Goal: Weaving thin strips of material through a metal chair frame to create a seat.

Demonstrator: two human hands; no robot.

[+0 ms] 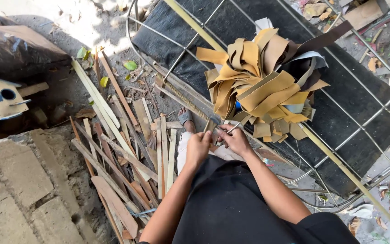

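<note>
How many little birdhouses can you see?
1. The birdhouse sits at the far left on dark ground, beyond the stone slabs, well away from both hands. Others could be hidden outside the view.

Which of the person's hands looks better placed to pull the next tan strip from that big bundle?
Probably the right hand: it sits directly under the bundle of tan strips, pinching a thin strip. The left hand is farther from the bundle, nearer the wooden slats, closed in a fist.
</note>
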